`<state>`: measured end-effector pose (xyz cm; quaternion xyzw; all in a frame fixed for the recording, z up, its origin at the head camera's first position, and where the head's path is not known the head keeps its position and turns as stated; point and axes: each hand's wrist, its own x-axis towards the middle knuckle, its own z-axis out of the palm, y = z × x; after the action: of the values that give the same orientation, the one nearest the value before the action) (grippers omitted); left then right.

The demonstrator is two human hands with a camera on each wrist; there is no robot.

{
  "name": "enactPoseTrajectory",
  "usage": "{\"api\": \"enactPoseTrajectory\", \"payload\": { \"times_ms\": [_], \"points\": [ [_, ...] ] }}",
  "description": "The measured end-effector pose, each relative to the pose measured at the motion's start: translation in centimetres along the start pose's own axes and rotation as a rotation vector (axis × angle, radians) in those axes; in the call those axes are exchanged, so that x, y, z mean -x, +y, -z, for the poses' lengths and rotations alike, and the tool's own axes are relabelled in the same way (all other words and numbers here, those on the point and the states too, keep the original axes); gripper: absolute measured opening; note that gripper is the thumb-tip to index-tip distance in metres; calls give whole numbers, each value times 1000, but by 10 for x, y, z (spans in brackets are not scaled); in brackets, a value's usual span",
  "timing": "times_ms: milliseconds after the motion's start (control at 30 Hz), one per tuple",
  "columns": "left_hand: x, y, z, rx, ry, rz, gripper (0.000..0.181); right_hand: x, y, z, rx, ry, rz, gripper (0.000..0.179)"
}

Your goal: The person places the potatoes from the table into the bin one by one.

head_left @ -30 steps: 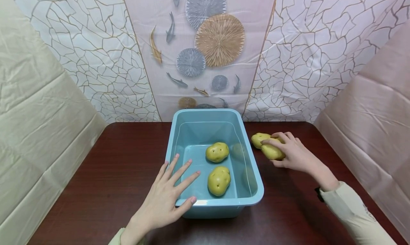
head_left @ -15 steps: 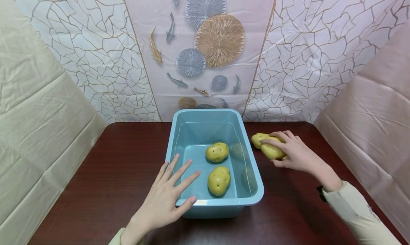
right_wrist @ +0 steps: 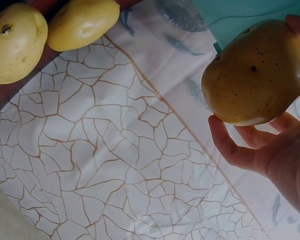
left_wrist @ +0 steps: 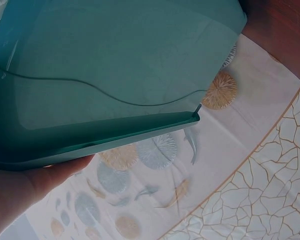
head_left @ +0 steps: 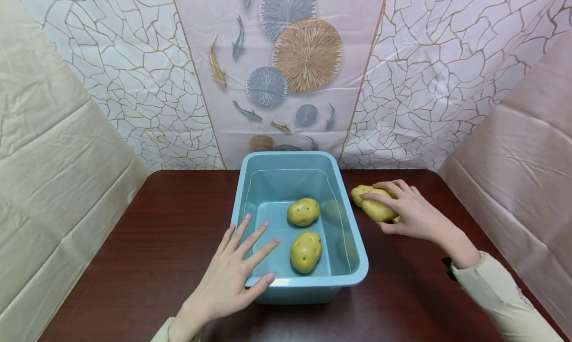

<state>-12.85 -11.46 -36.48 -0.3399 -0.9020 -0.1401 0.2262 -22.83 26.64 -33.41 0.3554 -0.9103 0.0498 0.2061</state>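
Observation:
My right hand (head_left: pixel 413 214) grips a yellow-green potato (head_left: pixel 376 210) to the right of a blue plastic tub (head_left: pixel 357 233). In the right wrist view, my curled fingers (right_wrist: pixel 232 142) and thumb hold this potato (right_wrist: pixel 255 75) up close to the camera. Spread wide over the tub's near left corner, my left hand (head_left: pixel 230 275) has straight fingers, with the thumb along the front rim. The left wrist view shows that thumb (left_wrist: pixel 60 175) against the tub's outer edge (left_wrist: pixel 110 142). Two more potatoes lie inside the tub, a rear one (head_left: pixel 303 212) and a nearer one (head_left: pixel 306 252).
Beyond the held potato, another potato (head_left: pixel 360 194) lies on the dark red-brown table (head_left: pixel 178 233). Two potatoes show in the right wrist view, one rounder (right_wrist: pixel 17 44) and one longer (right_wrist: pixel 85 24). A patterned cloth (head_left: pixel 402 84) hangs behind the table.
My right hand has shifted slightly left with the potato, and a bit of another potato now shows beneath it. The left hand and the tub have stayed in place.

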Motion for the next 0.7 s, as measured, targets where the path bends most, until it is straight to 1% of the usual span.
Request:
{"api": "enactPoseTrajectory", "payload": {
  "times_ms": [367, 700],
  "points": [
    [0, 0, 0, 1, 2, -2, 49, -3, -7, 6, 2, 3, 5, 63],
    [0, 0, 0, -2, -15, 20, 51, -6, -16, 13, -12, -2, 27, 65]
  ]
}}
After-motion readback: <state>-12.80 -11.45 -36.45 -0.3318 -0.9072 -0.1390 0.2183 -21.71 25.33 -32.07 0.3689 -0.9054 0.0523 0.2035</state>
